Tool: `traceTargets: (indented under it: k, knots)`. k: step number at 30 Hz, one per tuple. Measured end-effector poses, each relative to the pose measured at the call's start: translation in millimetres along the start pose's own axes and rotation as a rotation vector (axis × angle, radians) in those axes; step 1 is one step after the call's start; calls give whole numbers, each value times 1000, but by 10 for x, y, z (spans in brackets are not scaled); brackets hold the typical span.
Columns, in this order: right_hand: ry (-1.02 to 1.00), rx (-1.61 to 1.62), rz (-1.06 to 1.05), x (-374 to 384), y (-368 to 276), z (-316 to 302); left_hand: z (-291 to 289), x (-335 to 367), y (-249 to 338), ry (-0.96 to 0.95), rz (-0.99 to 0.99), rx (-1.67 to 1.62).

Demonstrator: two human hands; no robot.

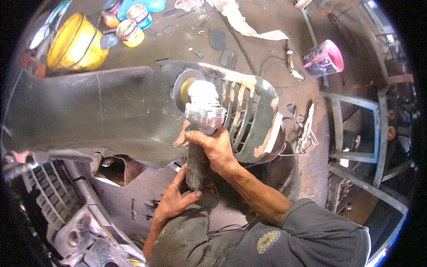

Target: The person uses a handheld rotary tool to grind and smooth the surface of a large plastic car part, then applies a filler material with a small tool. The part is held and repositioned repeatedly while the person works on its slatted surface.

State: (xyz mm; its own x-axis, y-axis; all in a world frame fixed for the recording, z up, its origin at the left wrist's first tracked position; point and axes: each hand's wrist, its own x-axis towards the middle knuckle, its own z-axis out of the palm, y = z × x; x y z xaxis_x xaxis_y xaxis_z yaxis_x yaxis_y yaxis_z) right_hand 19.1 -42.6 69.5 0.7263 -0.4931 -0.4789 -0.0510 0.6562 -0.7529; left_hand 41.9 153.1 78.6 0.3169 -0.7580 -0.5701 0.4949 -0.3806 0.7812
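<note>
An angle grinder [195, 160] with a dark body and a shiny metal head is in my hands. My right hand [218, 149] is wrapped round its body just behind the head, the thumb lying across the top. At the rear end, my left hand [175, 200] holds the grinder from below, fingers along its side and thumb apart. The round disc [181, 91] of the grinder stands at or against a long dark bumper [124, 111]; actual contact cannot be made out. Slatted openings [240, 115] and pinkish-tan patches [269, 142] mark the bumper's right end.
Beyond the bumper stand a yellow bucket [75, 44] and several paint cans [130, 32]. A pink-stained pot [324, 58] is at the far right, near a pale cloth strip [240, 22]. Metal frames [356, 129] line the right side; a grille part [49, 182] lies lower left.
</note>
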Motion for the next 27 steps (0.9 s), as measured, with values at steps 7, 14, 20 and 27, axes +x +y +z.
traceTargets:
  k: [7,14,20,27]
  knots:
    - [92,-1,-76,201,285,-77,-181,8,-219,123,-80,178]
    - [46,85,-15,238,389,-131,-132,45,-269,149,-207,41]
    - [75,176,35,235,341,-129,-126,43,-135,178,-177,-12]
    - [130,252,-21,326,412,-171,-73,51,-96,316,-132,69]
